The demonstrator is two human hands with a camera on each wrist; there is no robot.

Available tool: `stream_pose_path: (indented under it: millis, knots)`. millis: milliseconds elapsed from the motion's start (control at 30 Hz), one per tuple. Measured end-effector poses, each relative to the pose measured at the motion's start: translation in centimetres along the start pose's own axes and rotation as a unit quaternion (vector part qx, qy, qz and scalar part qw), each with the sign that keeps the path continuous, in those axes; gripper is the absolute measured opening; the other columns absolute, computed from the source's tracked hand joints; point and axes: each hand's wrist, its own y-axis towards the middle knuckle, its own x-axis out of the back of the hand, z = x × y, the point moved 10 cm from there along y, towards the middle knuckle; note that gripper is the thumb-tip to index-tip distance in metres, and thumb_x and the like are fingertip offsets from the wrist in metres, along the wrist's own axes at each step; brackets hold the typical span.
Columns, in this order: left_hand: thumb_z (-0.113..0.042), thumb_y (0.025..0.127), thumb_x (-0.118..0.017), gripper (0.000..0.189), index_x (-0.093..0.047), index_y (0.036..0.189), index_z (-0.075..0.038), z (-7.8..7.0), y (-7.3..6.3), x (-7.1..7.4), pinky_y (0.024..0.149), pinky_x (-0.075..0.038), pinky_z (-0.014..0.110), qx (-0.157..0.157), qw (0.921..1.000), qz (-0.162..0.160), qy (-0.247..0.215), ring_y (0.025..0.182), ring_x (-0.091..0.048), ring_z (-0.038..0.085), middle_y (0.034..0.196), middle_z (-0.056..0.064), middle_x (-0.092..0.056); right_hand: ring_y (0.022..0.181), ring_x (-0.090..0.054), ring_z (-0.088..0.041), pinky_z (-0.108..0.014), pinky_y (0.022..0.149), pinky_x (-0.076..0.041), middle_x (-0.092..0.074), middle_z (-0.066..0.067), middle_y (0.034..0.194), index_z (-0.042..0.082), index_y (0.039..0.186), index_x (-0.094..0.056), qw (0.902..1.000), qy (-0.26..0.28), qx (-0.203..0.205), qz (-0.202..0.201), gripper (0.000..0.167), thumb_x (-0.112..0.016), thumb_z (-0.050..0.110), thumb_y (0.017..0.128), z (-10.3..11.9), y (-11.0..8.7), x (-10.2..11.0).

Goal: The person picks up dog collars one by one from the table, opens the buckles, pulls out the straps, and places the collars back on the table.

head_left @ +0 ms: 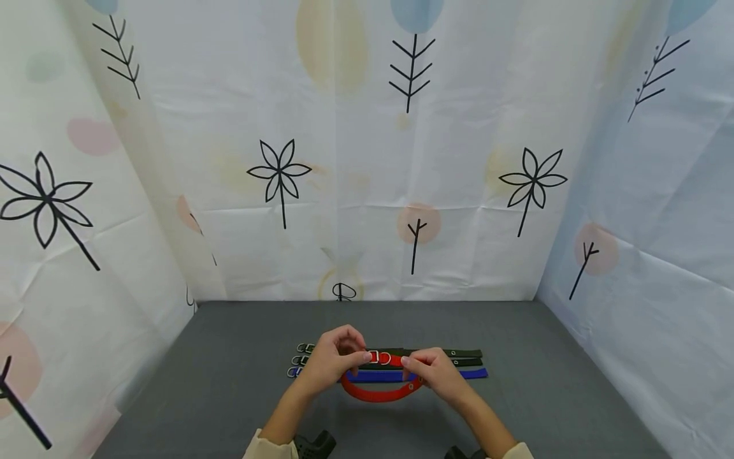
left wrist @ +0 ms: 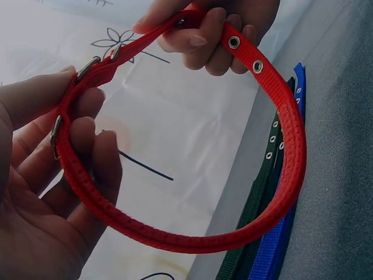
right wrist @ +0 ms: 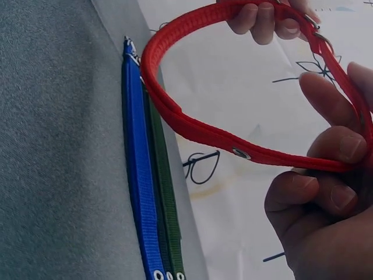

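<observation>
A red pet collar (head_left: 375, 395), bent into a loop, is held up between both hands above the table. At its buckle end my left hand (head_left: 337, 357) pinches the strap between thumb and fingers, close to the metal buckle and D-ring. My right hand (head_left: 434, 373) grips the strap's other side, where the eyelets (left wrist: 233, 42) show. In the left wrist view the strap closes into a ring, its end passing through the buckle (left wrist: 88, 69). Behind the loop lie a blue collar (head_left: 473, 373) and two dark green collars (head_left: 467, 353), stretched out flat.
A dark grey table (head_left: 241, 382) spreads beneath the hands. White patterned cloth (head_left: 355, 178) hangs behind it and along both sides. The flat collars lie parallel, with their buckles at the left and eyelets at the right.
</observation>
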Motion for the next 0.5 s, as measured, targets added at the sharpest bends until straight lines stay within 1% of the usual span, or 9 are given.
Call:
stream_pose_path:
  millis: [67,167,200,233,300,333,400,433,500]
  knots:
    - [-0.005,0.09,-0.068,0.014,-0.059,0.098,0.003,0.8,0.1,-0.1,0.055,-0.052,0.031,0.003,0.9999,0.01,-0.007,0.058,-0.058,0.035,0.079,0.011,-0.065,0.046,-0.031,-0.006,-0.023,0.041,-0.029,-0.034,-0.014,0.053,-0.007,0.074,-0.064,0.9998,0.01,0.003,0.016,0.036,-0.05,0.01,0.101,0.0,0.0,-0.2]
    - [-0.003,0.091,-0.066,0.015,-0.058,0.101,0.005,2.2,0.3,0.3,0.056,-0.053,0.033,0.007,0.9996,0.017,-0.023,0.061,-0.057,0.043,0.08,0.015,-0.064,0.047,-0.032,-0.006,-0.022,0.042,-0.029,-0.036,-0.009,0.054,-0.007,0.073,-0.064,0.9996,0.009,-0.004,0.027,0.036,-0.051,0.012,0.101,0.1,-0.1,-0.1]
    - [-0.003,0.092,-0.065,0.015,-0.058,0.102,0.005,2.7,0.3,0.6,0.056,-0.054,0.035,0.005,0.9994,0.014,-0.03,0.061,-0.057,0.044,0.081,0.017,-0.064,0.046,-0.031,-0.006,-0.022,0.042,-0.029,-0.035,-0.01,0.054,-0.007,0.073,-0.064,0.9995,0.009,-0.005,0.028,0.037,-0.05,0.012,0.102,0.0,-0.2,0.1]
    - [-0.003,0.092,-0.065,0.015,-0.058,0.102,0.006,3.1,0.4,0.9,0.057,-0.054,0.036,0.006,0.9993,0.009,-0.035,0.061,-0.058,0.041,0.081,0.017,-0.063,0.046,-0.031,-0.006,-0.022,0.042,-0.029,-0.035,-0.012,0.054,-0.007,0.074,-0.064,0.9996,0.008,-0.008,0.026,0.037,-0.05,0.012,0.102,0.0,-0.3,0.4]
    - [-0.005,0.093,-0.064,0.017,-0.056,0.103,0.006,3.5,0.4,1.7,0.061,-0.055,0.043,0.004,0.9989,-0.003,-0.047,0.061,-0.06,0.036,0.083,0.021,-0.061,0.045,-0.031,-0.008,-0.023,0.043,-0.029,-0.035,-0.017,0.054,-0.007,0.077,-0.065,0.9998,0.004,-0.013,0.017,0.038,-0.048,0.014,0.103,0.0,-0.5,1.0]
    - [-0.006,0.093,-0.065,0.018,-0.056,0.104,0.005,3.7,0.4,2.1,0.063,-0.055,0.045,0.005,0.9987,-0.007,-0.049,0.062,-0.061,0.034,0.084,0.022,-0.061,0.044,-0.031,-0.01,-0.026,0.042,-0.029,-0.036,-0.02,0.055,-0.007,0.078,-0.065,0.9998,0.004,-0.013,0.012,0.038,-0.046,0.014,0.104,-0.1,-0.6,1.4]
    - [-0.01,0.094,-0.065,0.022,-0.054,0.107,0.005,4.0,0.3,2.6,0.068,-0.054,0.051,0.011,0.9986,-0.005,-0.052,0.066,-0.063,0.035,0.086,0.023,-0.061,0.043,-0.03,-0.017,-0.031,0.041,-0.029,-0.037,-0.023,0.057,-0.008,0.082,-0.064,0.9999,0.007,-0.008,0.006,0.039,-0.042,0.014,0.105,-0.1,-0.8,2.1]
    - [-0.012,0.094,-0.065,0.024,-0.054,0.109,0.005,4.2,0.3,2.7,0.07,-0.054,0.053,0.017,0.9984,-0.001,-0.054,0.068,-0.064,0.037,0.087,0.023,-0.061,0.044,-0.03,-0.021,-0.033,0.042,-0.03,-0.039,-0.025,0.058,-0.007,0.083,-0.064,1.0,0.006,-0.007,0.001,0.039,-0.041,0.015,0.105,-0.1,-0.9,2.4]
    - [-0.014,0.095,-0.064,0.028,-0.052,0.113,0.005,4.4,0.2,2.9,0.073,-0.054,0.052,0.023,0.998,0.013,-0.058,0.073,-0.063,0.044,0.09,0.022,-0.062,0.046,-0.03,-0.029,-0.033,0.042,-0.032,-0.043,-0.025,0.061,-0.006,0.086,-0.063,0.9999,0.006,-0.004,-0.012,0.039,-0.04,0.017,0.106,-0.1,-1.2,3.1]
